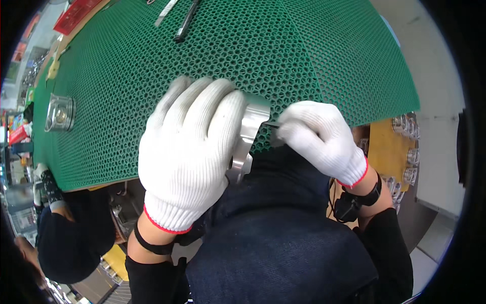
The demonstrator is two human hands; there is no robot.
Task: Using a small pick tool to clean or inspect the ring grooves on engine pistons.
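White-gloved, clasping a shiny metal part (pixel 254 117) in the left hand (pixel 190 134) at the green mat's (pixel 243 55) near edge, pinching a thin dark tool (pixel 272 124) in the right hand (pixel 318 134) by its rim; seemingly working that rim, probably needing steady, light strokes next.

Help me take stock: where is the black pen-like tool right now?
In the head view, the black pen-like tool lies on the green mat near the top, left of centre, right of a pale strip and beyond the left hand.

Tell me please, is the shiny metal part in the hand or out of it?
In: the left hand grips the metal part, gloved fingers wrapped over its side.
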